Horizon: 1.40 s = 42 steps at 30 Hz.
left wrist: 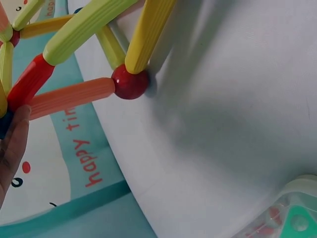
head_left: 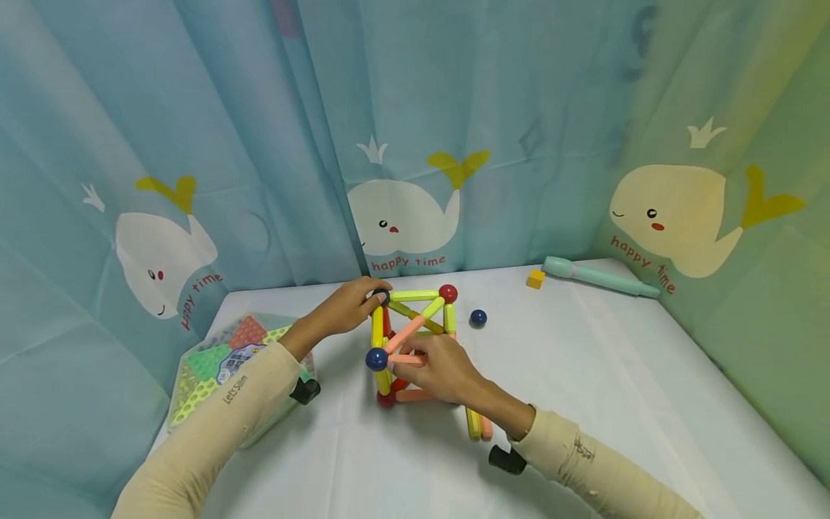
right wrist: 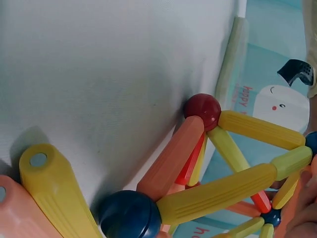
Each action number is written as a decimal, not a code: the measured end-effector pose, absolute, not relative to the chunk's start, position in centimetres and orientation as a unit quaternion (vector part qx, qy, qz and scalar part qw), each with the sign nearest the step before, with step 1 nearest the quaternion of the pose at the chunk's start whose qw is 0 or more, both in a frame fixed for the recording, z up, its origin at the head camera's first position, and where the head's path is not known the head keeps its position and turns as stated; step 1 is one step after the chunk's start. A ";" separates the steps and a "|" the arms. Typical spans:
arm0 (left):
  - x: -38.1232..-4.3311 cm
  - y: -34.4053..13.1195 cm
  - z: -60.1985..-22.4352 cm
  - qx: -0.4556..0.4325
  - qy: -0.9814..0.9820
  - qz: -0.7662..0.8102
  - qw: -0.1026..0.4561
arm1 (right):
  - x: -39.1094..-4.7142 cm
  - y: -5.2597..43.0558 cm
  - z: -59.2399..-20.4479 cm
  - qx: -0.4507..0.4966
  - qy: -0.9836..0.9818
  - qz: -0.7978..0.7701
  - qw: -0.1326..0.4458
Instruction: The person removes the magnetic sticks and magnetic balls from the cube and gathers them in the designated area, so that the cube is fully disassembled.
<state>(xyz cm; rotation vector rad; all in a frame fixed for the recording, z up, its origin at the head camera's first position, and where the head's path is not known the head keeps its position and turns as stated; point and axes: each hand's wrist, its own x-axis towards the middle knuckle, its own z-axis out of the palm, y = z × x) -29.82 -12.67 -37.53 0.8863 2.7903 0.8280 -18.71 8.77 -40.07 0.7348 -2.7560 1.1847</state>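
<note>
Head view: multicoloured stick-and-ball frame (head_left: 405, 333) stood on the desk (head_left: 583, 353) between the hands; left hand (head_left: 350, 305) gripped its rear blue ball (head_left: 381, 295), right hand (head_left: 444, 367) pinched a salmon stick (head_left: 400, 359).

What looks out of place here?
Maybe the shiny dark blue ball: it sits loose on the white table, while other blue balls join sticks in the colourful plastic frame. Nothing looks spilled.

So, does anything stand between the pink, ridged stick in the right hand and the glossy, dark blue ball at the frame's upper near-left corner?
Nothing visible does: in the head view, the pink, ridged stick, pinched by the right hand, appears to meet the dark blue ball directly.
</note>
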 end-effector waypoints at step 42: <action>-29.8 -12.7 -37.4 0.287 0.907 0.298 0.074 | -17.8 22.6 -45.7 0.152 -0.924 0.306 -0.174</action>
